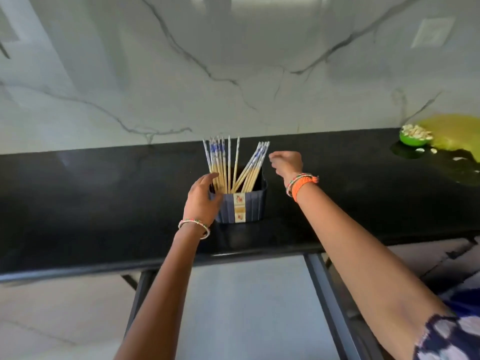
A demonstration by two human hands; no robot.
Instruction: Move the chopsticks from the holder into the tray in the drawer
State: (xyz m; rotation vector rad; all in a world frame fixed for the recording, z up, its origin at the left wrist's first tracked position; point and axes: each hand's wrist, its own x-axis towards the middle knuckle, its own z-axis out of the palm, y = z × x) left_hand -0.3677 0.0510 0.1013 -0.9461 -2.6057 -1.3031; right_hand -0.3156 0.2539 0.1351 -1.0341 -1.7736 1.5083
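A dark blue ribbed holder (240, 203) stands upright on the black worktop (104, 203), near its middle and a little back from the front edge. A strip of pale labels runs down the holder's near face. The chopsticks (228, 165) stand in it on end, thin ends down inside and blue-patterned thick ends up. They fall into two bunches. The left bunch is close to vertical, with its tops leaning slightly left and fanned a little. The right bunch tilts clearly to the right, its long axis running from the holder's middle up toward the right rim, with the tops beyond the right wall. One or two single sticks stand almost straight between the bunches.

The left hand (201, 197) is at the holder's left side, palm against the wall and rim. Its grip is spread, the fingers reaching up beside the lower part of the left bunch; whether they touch the sticks cannot be told. The right hand (285, 165) hovers just right of the tilted bunch's tops, apart from them. Its fingers are curled loosely inward and hold nothing. Bangles (194, 227) sit on the left wrist, and an orange band (302, 187) with bangles on the right.

Far right on the worktop sits a green bowl (413, 140) of pale pieces, with a few pieces scattered beside it. Behind the worktop rises a veined marble wall (233, 61).
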